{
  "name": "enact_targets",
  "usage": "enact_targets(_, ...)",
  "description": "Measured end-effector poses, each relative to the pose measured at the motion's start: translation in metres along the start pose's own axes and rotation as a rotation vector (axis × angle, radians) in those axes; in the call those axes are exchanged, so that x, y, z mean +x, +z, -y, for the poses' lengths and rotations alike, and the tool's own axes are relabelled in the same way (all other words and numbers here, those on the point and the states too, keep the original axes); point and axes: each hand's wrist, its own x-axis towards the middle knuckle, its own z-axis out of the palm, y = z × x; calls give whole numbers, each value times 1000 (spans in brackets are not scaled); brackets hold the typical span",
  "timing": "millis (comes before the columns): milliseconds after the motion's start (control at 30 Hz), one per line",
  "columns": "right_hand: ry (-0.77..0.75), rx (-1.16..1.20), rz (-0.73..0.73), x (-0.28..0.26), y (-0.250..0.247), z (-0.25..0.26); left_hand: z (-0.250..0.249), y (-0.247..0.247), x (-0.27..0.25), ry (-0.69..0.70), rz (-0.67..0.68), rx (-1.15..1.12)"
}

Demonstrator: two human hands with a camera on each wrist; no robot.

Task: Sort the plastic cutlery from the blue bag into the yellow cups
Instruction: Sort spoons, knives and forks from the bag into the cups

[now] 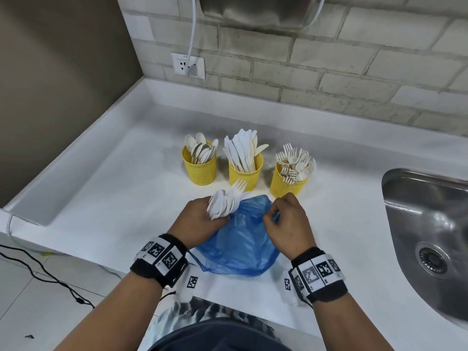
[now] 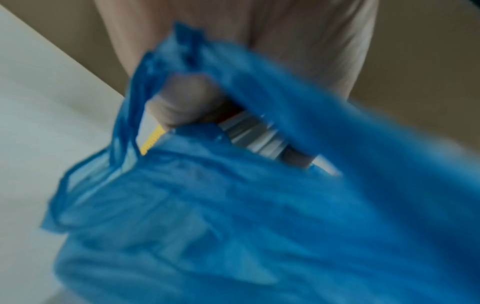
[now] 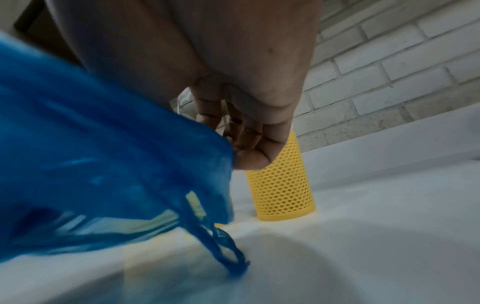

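My left hand (image 1: 202,214) grips a bundle of cutlery (image 1: 225,202) at the blue bag's (image 1: 240,244) mouth, its heads pointing away toward the 3 yellow cups (image 1: 244,173) just beyond on the tabletop (image 1: 114,186), while my right hand (image 1: 285,219) pinches the bag's rim.

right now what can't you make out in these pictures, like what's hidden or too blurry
- Inside of the blue bag: head view, crumpled film hides whether any cutlery is left.
- Bundle of plastic cutlery in the left hand: overlapping pieces; exact count and mix unclear. In the left wrist view, blur and bag hide most of it.
- Right hand fingertips: head view, curled under, pinching the bag edge.
- Fork cup: right wrist view, hand covers its top.
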Motion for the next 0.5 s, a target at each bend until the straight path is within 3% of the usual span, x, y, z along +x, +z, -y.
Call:
enact_targets(267,78,-129,114,-12,6,-9,-3,-6,-1,-75,-100,-326)
enact_targets(500,233,-371,245,-21,4,-11,-16,-14,-2,-137,-225,-757)
